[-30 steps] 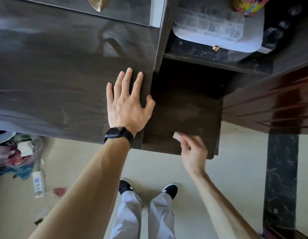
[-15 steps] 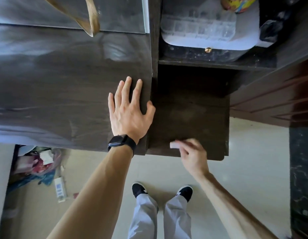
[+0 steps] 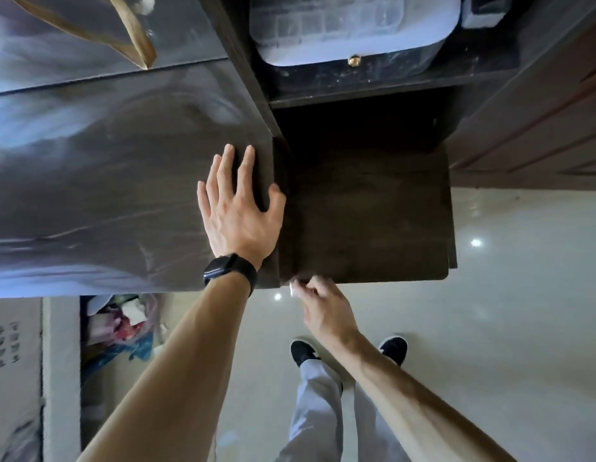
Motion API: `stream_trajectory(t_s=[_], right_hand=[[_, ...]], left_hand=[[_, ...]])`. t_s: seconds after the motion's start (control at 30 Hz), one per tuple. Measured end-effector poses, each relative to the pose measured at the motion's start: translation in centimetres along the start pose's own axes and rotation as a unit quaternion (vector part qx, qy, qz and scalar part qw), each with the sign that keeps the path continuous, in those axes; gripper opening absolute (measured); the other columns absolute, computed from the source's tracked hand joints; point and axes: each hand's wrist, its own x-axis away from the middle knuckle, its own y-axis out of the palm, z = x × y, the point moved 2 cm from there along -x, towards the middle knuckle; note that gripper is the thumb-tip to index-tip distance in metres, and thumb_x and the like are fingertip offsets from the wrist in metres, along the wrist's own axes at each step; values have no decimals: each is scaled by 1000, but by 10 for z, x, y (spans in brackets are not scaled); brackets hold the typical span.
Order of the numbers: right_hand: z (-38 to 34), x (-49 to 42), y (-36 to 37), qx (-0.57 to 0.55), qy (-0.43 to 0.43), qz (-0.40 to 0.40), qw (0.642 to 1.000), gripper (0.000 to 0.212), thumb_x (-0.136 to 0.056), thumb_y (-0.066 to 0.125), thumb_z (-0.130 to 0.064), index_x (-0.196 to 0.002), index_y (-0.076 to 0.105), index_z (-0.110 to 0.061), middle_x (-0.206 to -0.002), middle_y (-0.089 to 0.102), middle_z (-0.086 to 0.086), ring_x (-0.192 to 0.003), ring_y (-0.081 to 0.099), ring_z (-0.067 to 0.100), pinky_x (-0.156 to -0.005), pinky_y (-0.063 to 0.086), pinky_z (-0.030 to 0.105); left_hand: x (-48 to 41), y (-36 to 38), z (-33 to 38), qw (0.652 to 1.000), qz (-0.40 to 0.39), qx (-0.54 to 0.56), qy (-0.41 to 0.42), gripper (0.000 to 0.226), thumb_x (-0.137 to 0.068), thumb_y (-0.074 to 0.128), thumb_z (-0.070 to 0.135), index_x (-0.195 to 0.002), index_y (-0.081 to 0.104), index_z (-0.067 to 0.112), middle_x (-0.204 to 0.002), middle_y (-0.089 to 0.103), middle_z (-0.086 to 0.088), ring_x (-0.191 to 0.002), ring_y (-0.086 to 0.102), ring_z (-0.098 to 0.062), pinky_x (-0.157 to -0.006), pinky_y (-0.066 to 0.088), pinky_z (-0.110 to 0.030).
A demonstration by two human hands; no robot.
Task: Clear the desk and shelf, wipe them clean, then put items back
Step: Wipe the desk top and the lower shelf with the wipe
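My left hand (image 3: 238, 210), with a black watch on the wrist, lies flat with fingers spread on the glossy dark desk top (image 3: 106, 181), close to its right edge. My right hand (image 3: 323, 303) is closed on a small white wipe (image 3: 292, 290), only a corner of which shows between the fingers. It sits at the near left corner of the lower dark shelf (image 3: 366, 221), partly past the shelf's front edge. The shelf surface itself is bare.
A white keyboard-like item (image 3: 350, 25) sits in the compartment behind the shelf, above a small brass knob (image 3: 354, 60). A tan strap (image 3: 136, 45) hangs over the desk's back. Bags and clutter (image 3: 123, 328) lie on the floor at left. My shoes (image 3: 303, 351) stand on pale tile.
My right hand has slid the wipe toward me and left, from on the shelf to its near left corner. My left hand stays flat on the desk.
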Motion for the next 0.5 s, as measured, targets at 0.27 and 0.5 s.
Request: stream_trajectory(t_s=[0.27,0.5], right_hand=[[11,42,-22,-172,204,111,957,21,-88,67,-11,-102,73,-26,-85,59,-3,-77,55,2,-74,38,1],[-51,33,32,-283,335,177,881,6,-86,68,-20,-90,71,-24,-87,64,-1,-79,55,-1,-68,36,1]], left_hand=[[1,-1,1,1000,-11,5,0,62,-93,45,48,-153,35,33,-163,26,3,-152,16,-18,-124,11,-48],[2,1,-1,1000,-24,1,16,65,-93,39,50,-154,31,30,-164,22,2,-153,14,-19,-124,10,-48]])
